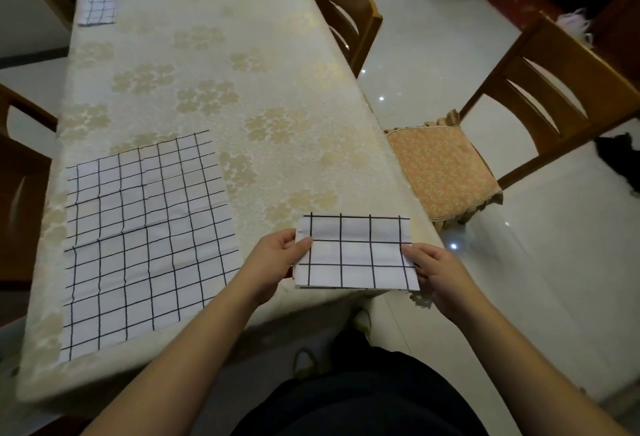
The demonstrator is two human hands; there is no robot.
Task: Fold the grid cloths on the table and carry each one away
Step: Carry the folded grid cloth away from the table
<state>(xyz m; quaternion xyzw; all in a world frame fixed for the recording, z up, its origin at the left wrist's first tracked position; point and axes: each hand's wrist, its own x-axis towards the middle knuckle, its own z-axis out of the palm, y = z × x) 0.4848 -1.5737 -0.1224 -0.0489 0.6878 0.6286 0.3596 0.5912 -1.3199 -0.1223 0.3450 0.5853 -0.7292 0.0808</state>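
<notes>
A folded white cloth with a black grid (356, 252) is held over the table's near right corner. My left hand (273, 262) pinches its left edge and my right hand (436, 276) pinches its right edge. A large grid cloth (145, 238) lies spread flat on the near left part of the table (242, 72). A small folded grid cloth (98, 9) rests at the far left corner of the table.
The table carries a cream tablecloth with gold flowers. Wooden chairs stand around it: one with an orange cushion (440, 172) at the right, one at the far right (346, 13), one at the left (20, 193). Glossy white floor tiles lie to the right.
</notes>
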